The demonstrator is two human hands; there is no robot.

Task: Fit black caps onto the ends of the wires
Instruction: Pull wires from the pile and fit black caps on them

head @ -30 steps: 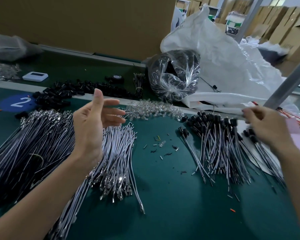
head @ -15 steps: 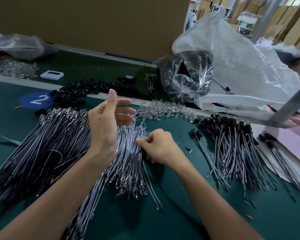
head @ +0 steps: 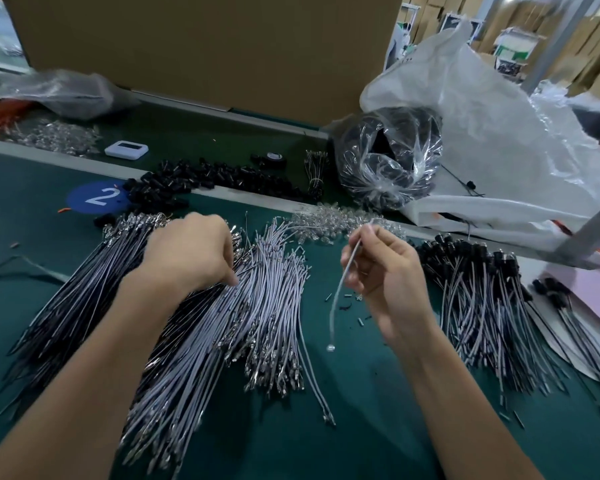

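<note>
- The uncapped wires [head: 257, 313] fan out from 7 o'clock towards centre, metal ends nearest, probably so that single ones pull free.
- The left hand [head: 191, 251], at 10 o'clock, dips curled fingers into that pile. I cannot tell whether it has pinched anything.
- The right hand [head: 385, 271], at 2 o'clock, pinches a single wire [head: 340, 285], which hangs free, ready for capping.
- The capped wires [head: 482, 292] lie apart at 3 o'clock, which keeps finished work separate.
- The black caps [head: 187, 181] are heaped at 11 o'clock, seemingly within reach.

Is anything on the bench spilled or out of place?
Yes, minor: loose scraps lie scattered on the green mat beside the right hand, and one grey wire strays from the grey pile.
</note>
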